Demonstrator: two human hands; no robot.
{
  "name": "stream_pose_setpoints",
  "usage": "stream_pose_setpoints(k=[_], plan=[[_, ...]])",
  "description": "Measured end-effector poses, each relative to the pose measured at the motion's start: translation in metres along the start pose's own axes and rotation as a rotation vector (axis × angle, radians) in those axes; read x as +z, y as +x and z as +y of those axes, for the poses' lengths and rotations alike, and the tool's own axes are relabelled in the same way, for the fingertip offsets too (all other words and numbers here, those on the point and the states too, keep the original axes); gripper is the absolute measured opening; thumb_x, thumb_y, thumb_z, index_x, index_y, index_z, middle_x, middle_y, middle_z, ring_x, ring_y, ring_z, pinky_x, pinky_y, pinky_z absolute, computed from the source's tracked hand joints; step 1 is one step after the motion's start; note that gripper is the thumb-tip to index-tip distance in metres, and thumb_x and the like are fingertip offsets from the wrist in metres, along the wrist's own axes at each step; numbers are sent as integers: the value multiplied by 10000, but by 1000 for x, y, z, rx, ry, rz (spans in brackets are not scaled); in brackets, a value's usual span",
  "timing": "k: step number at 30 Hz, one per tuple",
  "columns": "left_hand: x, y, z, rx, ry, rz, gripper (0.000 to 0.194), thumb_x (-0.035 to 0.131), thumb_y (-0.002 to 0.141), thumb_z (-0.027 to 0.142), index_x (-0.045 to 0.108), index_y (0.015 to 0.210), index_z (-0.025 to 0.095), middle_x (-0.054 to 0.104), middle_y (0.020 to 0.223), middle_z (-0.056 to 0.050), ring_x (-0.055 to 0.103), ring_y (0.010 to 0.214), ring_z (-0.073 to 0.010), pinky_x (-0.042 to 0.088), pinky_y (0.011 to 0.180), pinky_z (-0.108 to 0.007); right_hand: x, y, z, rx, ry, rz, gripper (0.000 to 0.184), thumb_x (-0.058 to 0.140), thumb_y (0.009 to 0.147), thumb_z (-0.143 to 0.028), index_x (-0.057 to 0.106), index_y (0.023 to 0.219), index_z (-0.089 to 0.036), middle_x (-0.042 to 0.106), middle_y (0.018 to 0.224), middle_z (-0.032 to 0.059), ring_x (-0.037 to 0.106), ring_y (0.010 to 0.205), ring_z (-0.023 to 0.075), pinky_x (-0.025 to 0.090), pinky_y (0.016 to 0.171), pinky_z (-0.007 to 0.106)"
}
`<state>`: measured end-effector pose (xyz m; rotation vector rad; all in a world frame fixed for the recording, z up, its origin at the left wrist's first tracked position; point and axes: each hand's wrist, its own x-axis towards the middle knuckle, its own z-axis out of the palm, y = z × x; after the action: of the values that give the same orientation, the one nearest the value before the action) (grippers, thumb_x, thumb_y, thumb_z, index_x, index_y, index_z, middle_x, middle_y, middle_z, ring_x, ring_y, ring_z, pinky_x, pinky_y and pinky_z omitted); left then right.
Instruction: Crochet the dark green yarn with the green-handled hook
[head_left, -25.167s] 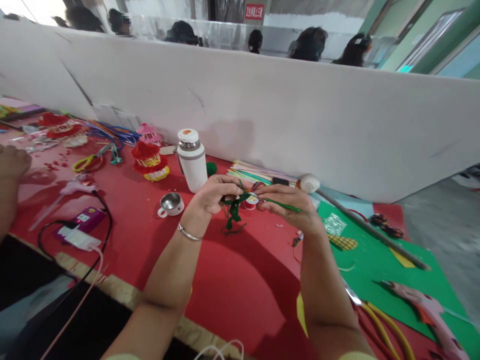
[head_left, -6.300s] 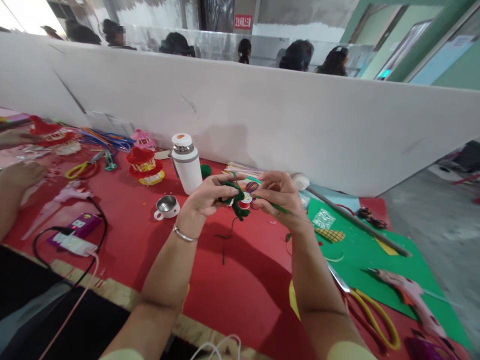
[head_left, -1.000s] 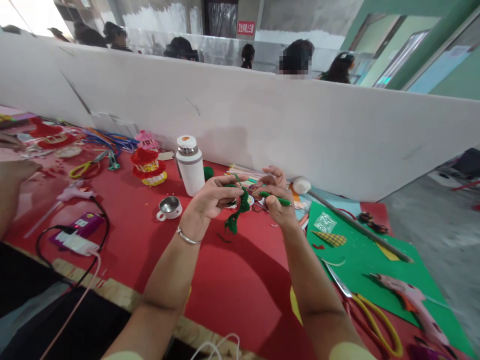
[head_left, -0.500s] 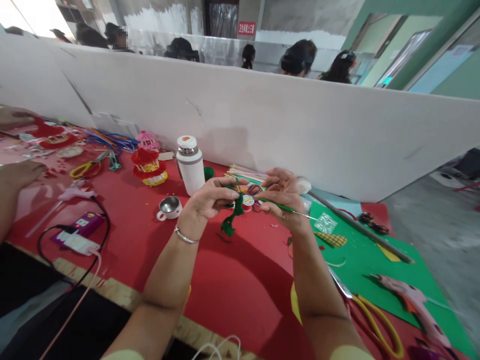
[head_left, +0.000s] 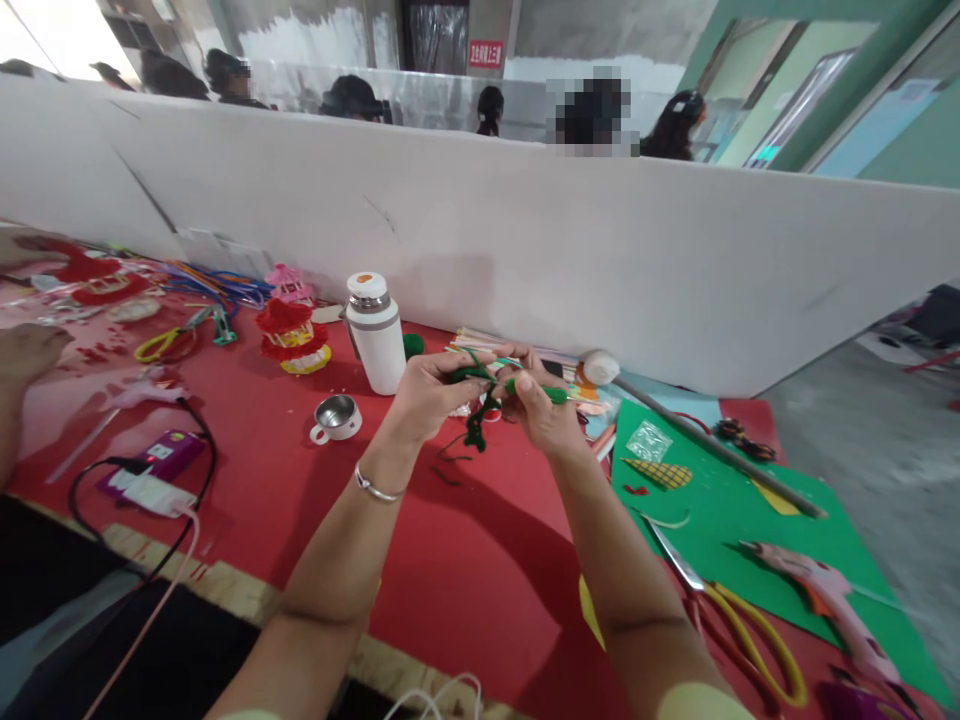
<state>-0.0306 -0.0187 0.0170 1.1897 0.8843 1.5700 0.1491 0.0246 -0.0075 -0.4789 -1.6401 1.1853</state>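
Pinched in the fingers of my left hand point(head_left: 426, 398) is a small piece of dark green crochet work point(head_left: 475, 430), its lower end dangling over the red tabletop. My right hand point(head_left: 551, 415) is closed on a crochet hook point(head_left: 556, 396) with a green handle. Both hands meet at the top of the green piece, and the fingers partly hide the hook's tip and the stitches. A loose strand of yarn point(head_left: 450, 478) hangs below. Behind my left hand, a ball of green yarn point(head_left: 413, 346) sits beside a white thermos point(head_left: 381, 350).
A steel-lined cup point(head_left: 337, 416) stands left of my wrist. Scissors point(head_left: 756, 630) and a pink glue gun point(head_left: 829, 590) lie at right, near a green sheet point(head_left: 720, 525) and a long grey rod point(head_left: 720, 445). At far left rests another person's hand point(head_left: 30, 352), near a red model pavilion point(head_left: 289, 335).
My right hand has moved left to meet my left hand at the green piece. The hook has turned with it, and the dangling end has shifted slightly right.
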Motion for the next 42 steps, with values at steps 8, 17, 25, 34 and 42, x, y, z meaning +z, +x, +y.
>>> stream_pose_setpoints(k=[8, 17, 25, 34, 42], plan=[[16, 0, -7, 119, 29, 233, 243, 914, 654, 225, 856, 882, 162, 800, 849, -54, 710, 742, -167, 601, 693, -275, 15, -9, -18, 55, -87, 135, 421, 611, 974, -629, 734, 937, -229, 722, 951, 47, 680, 737, 155, 576, 598, 261], [23, 0, -4, 34, -204, 292, 353, 972, 610, 245, 845, 930, 170, 647, 634, 30, 425, 463, -25, 272, 400, -175, 20, -9, -2, -149, -203, 241, 382, 584, 1007, -583, 719, 914, -237, 697, 856, 39, 664, 731, 168, 543, 651, 305], [-8, 5, 1, -286, -189, -105, 389, 964, 628, 247, 850, 983, 137, 596, 595, 12, 414, 472, -37, 222, 408, -181, -5, 5, 25, 131, 266, 37, 544, 619, 904, -742, 690, 796, -213, 695, 764, 29, 643, 555, 147, 522, 497, 277], [-10, 3, 8, -299, 71, -284, 330, 913, 630, 244, 861, 931, 116, 686, 661, -41, 466, 496, -70, 273, 451, -231, -38, 2, 10, 370, 307, -297, 418, 776, 864, -538, 765, 778, -129, 758, 679, 53, 740, 515, 197, 611, 510, 293], [-16, 3, 3, -115, 280, -229, 140, 860, 719, 242, 856, 834, 161, 763, 788, -74, 645, 672, -163, 471, 603, -268, -40, -2, -14, 251, -37, -280, 427, 630, 990, -529, 790, 887, -147, 821, 796, 83, 806, 683, 206, 649, 642, 293]])
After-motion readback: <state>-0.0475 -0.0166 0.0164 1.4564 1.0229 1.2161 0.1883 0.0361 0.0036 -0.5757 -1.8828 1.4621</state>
